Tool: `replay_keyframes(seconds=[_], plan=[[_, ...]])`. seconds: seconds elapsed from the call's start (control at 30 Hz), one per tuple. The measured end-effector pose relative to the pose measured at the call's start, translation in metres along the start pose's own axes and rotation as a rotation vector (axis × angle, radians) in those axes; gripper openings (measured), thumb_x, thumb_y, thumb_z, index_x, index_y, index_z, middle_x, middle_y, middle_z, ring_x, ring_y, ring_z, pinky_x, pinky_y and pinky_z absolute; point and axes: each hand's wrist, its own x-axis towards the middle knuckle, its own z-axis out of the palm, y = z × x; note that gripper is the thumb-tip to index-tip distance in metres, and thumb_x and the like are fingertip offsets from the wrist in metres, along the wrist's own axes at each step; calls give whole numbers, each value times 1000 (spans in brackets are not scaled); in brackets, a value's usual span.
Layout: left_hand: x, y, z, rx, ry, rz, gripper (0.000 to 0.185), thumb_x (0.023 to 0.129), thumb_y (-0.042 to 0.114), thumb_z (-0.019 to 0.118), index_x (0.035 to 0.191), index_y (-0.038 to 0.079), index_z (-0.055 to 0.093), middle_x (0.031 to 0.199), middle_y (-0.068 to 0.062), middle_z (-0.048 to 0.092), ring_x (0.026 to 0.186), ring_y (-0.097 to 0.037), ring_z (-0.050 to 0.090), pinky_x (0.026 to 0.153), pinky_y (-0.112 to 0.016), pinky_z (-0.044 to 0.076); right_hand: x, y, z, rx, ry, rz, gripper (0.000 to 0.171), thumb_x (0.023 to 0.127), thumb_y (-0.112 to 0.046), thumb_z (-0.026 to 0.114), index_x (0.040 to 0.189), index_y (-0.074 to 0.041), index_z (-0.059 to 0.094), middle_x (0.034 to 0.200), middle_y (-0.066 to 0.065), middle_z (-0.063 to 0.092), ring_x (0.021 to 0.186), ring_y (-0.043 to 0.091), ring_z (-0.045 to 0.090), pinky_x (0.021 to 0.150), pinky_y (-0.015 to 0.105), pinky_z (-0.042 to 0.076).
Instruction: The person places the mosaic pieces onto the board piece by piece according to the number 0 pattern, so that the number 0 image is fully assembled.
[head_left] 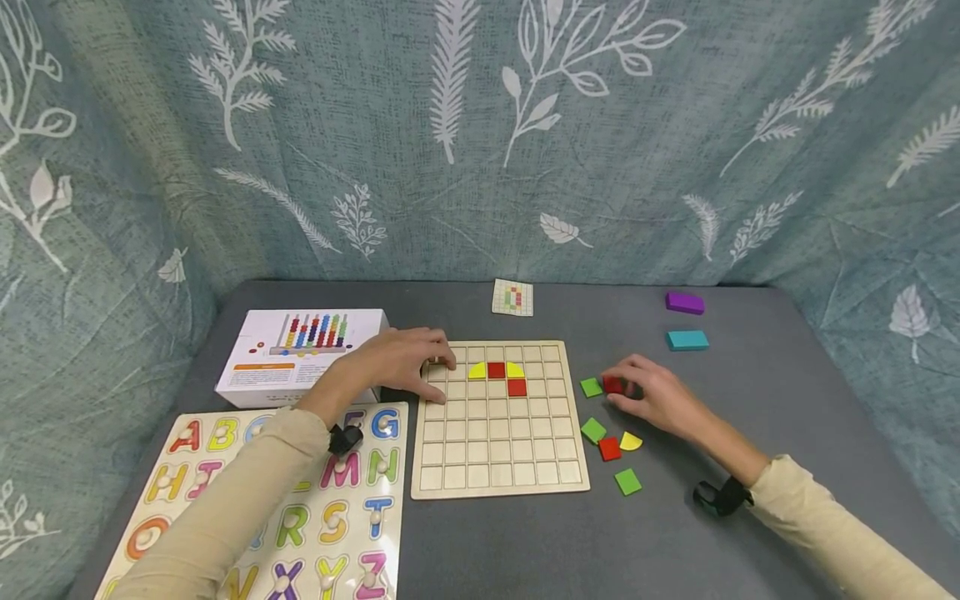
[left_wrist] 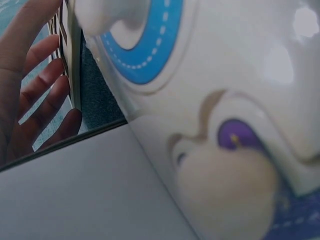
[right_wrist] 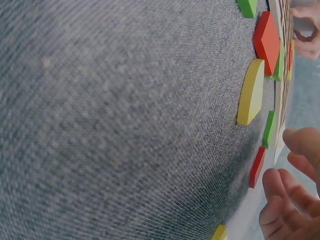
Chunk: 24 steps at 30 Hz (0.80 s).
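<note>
A wooden grid board point(head_left: 495, 450) lies in the middle of the grey table. Two red squares point(head_left: 496, 369) and two yellow quarter-round tiles point(head_left: 477, 370) sit in its upper rows. My left hand point(head_left: 420, 367) rests on the board's upper-left corner with its fingers point(left_wrist: 42, 82) relaxed along the board's edge point(left_wrist: 72, 60). To the right of the board, my right hand point(head_left: 617, 392) curls its thumb and index finger round a red square tile point(head_left: 612, 384) that lies on the table. The right wrist view shows that tile point(right_wrist: 257, 167) edge-on beside my fingertips point(right_wrist: 277, 197).
Loose tiles lie right of the board: green point(head_left: 591, 387), green point(head_left: 593, 430), red point(head_left: 609, 448), yellow point(head_left: 631, 442), green point(head_left: 627, 481). A purple block point(head_left: 685, 302), a teal block point(head_left: 687, 340) and a pattern card point(head_left: 513, 297) lie further back. A white box point(head_left: 300, 354) and an alphabet puzzle point(head_left: 285, 508) fill the left.
</note>
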Motion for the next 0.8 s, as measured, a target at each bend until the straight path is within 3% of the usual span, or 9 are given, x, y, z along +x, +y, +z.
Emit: replay_keyframes(seconds=[0.27, 0.8], plan=[[1, -1, 1, 4, -4, -11, 46, 77, 63, 71, 113, 34, 65, 113, 12, 56, 84, -5, 47, 69, -26, 39, 1, -1, -3, -27, -51, 18, 25, 82, -13, 77, 107, -10, 73, 99, 5, 62, 70, 6, 49, 60, 21, 41], [0, -1, 0, -9, -11, -9, 46, 77, 61, 71, 113, 34, 66, 114, 11, 56, 85, -6, 47, 71, -27, 39, 7, -3, -3, -58, -102, 72, 20, 85, -19, 75, 103, -12, 73, 103, 4, 63, 78, 11, 56, 64, 25, 44]])
